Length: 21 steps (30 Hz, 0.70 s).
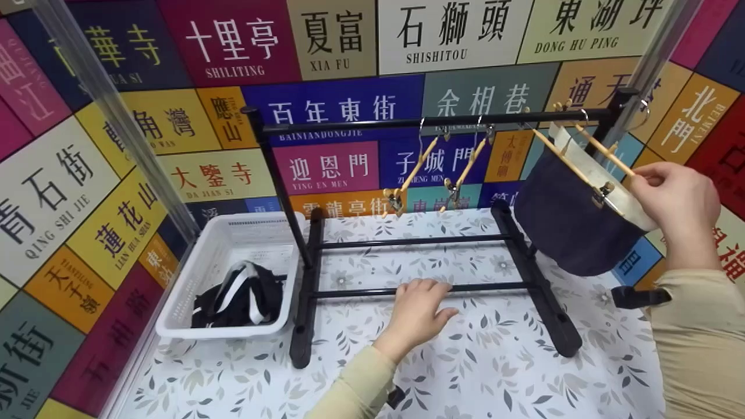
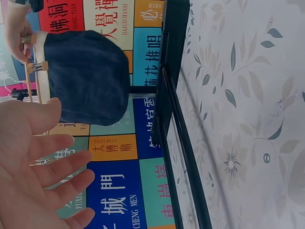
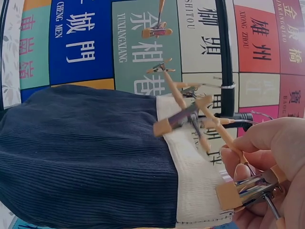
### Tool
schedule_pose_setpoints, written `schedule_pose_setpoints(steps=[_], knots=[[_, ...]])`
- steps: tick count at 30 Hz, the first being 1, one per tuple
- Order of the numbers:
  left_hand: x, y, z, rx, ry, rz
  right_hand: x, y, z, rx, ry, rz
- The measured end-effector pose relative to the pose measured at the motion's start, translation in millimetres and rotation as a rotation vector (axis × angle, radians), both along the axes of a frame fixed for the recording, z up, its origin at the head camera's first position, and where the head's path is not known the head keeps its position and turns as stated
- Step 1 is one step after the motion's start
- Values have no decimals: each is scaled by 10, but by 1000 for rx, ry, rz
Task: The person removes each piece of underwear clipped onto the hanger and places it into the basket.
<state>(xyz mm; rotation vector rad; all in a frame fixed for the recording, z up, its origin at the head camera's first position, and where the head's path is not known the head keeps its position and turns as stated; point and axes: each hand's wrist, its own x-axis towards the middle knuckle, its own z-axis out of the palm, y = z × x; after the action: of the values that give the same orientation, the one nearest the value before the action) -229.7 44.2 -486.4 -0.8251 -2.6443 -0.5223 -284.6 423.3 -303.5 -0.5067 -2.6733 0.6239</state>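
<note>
My right hand [image 1: 678, 201] pinches one end of a wooden clip hanger [image 1: 608, 150] at the right end of the black rack [image 1: 378, 125]. Below the hanger hangs a navy ribbed garment [image 3: 95, 157] with a cream waistband [image 3: 198, 181]. Close to my right fingers, a metal clip [image 3: 250, 191] sits at the waistband's edge; whether it grips the cloth fully is hard to tell. The garment's exact kind is unclear. My left hand [image 1: 416, 317] holds nothing, its fingers extended [image 2: 71, 164] in front of the rack's lower bar [image 1: 489, 287].
Two bare wooden clip hangers [image 1: 422, 166] hang mid-rail. Left of the rack stands a white plastic basket [image 1: 166, 314] holding black-and-white cloth [image 1: 250, 297]. The rack's black feet [image 1: 553, 326] rest on a leaf-patterned table cover [image 1: 465, 361]. Behind is a wall of coloured signs [image 1: 326, 64].
</note>
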Motion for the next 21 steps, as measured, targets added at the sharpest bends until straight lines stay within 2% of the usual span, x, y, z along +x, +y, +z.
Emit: schedule_pose_setpoints(steps=[6,14,21], knots=[[-39,38,30,1,-2,-3,102,104,-178,-7,-2,25],[-98,25,57,15,-1,-4,166,128,-446,-10,-49,66],[-129,27,113,34,14,-17,220,155,-646,-47,-64,141]])
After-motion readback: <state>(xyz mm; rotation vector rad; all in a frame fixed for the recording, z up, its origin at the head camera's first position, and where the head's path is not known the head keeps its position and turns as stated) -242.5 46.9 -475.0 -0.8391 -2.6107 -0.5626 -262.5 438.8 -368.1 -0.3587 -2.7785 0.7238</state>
